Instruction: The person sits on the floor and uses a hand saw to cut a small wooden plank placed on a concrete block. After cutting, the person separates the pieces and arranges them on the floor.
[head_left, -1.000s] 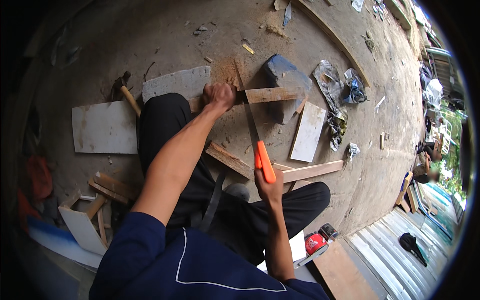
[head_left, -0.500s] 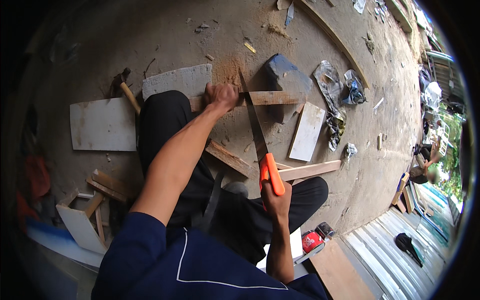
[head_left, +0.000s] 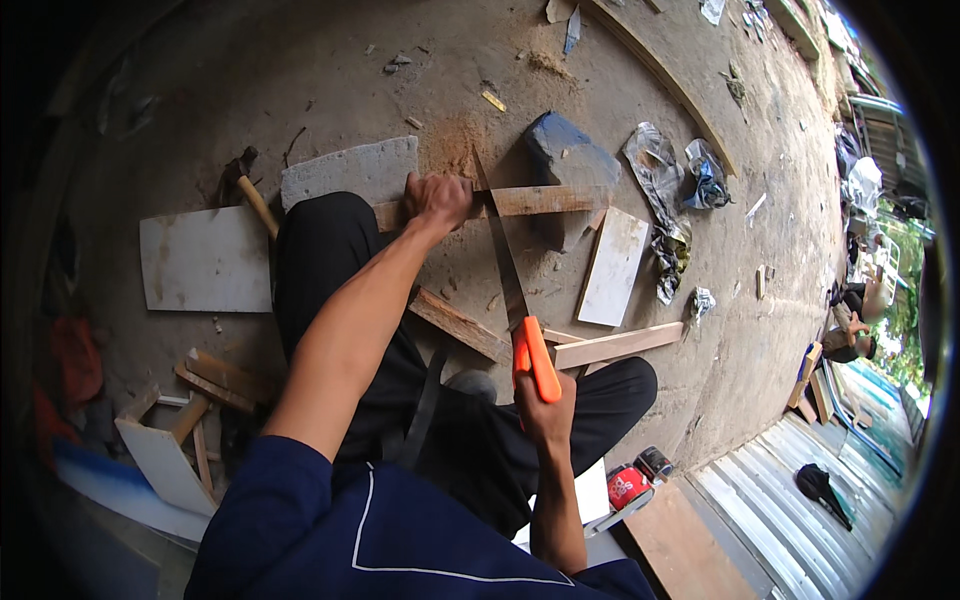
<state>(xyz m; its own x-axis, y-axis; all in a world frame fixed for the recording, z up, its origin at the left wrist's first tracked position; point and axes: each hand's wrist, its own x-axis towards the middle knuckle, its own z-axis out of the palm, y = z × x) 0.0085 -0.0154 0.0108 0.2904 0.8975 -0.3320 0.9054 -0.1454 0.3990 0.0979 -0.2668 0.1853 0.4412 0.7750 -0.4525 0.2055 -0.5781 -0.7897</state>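
Observation:
My right hand (head_left: 548, 408) is wrapped round the orange handle of a hand saw (head_left: 507, 262). Its long dark blade slants away from me and crosses a narrow wooden strip (head_left: 545, 200), just right of my left hand. Fingers curled over the strip, my left hand (head_left: 438, 198) grips it beside my raised knee. The strip's right part lies over a bluish-grey block (head_left: 575, 150). Reddish sawdust (head_left: 450, 145) is spread on the ground beyond the cut. How deep the blade sits in the wood I cannot tell.
A hammer (head_left: 258, 203) rests by a white board (head_left: 205, 258) at left. Near my feet lie wood offcuts (head_left: 458, 325) and a pale batten (head_left: 620, 344). Right of the block are a white panel (head_left: 613, 266) and crumpled plastic (head_left: 655, 170). A person (head_left: 850, 335) sits far right.
The saw and my right hand have come slightly back toward me and to the left. My left hand keeps its hold on the wooden strip.

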